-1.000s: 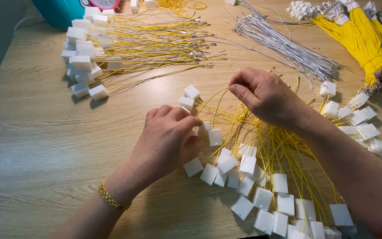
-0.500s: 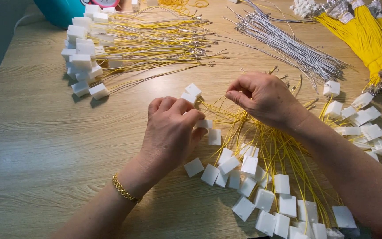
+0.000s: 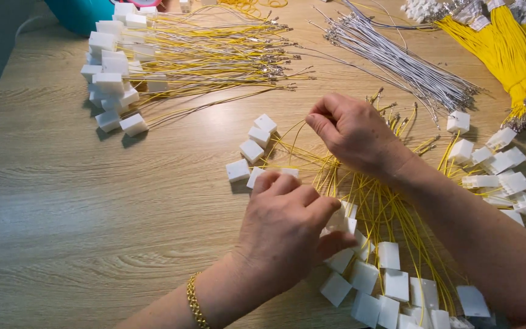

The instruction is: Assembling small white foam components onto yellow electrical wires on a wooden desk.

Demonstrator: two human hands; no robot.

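A sorted pile of thin yellow wires with white square plastic connectors (image 3: 114,79) is lying at the far left of the light wooden tabletop (image 3: 62,201). A fanned bundle of grey-white wires (image 3: 397,61) is resting beyond centre. Thick bunches of bright yellow wires (image 3: 500,49) are occupying the far right corner. A teal rounded container (image 3: 83,12) is sitting at the top left edge.

left hand (image 3: 284,228) hides what its fingers (image 3: 308,201) pinch.
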